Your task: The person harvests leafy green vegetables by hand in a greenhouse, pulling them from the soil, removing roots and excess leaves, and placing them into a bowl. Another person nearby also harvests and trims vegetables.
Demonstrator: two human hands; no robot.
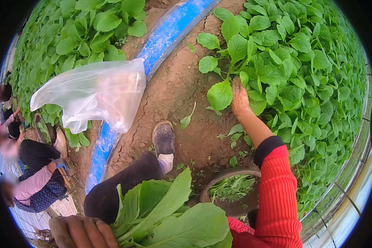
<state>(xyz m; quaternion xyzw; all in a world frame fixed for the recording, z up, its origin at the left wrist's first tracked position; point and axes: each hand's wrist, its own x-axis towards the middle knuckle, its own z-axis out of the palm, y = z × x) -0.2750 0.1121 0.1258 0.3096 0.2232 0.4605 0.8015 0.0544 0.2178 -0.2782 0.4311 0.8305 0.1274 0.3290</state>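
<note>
My left hand (83, 232), at the bottom edge, is closed around a bunch of leafy greens (173, 217) whose broad leaves spread to the right. My right hand (240, 96) reaches down to the base of a leafy green plant (237, 51) at the edge of the dense bed on the right. Leaves cover its fingertips, so their grip cannot be made out. A loose leaf (186, 121) lies on the bare soil left of my right hand.
A blue flat hose (170, 34) crosses the soil, partly under a translucent plastic bag (111, 90). A round basin (206, 192) with small greens stands by my right sleeve. Several people (34, 189) crouch at the left. Leafy beds flank the soil path.
</note>
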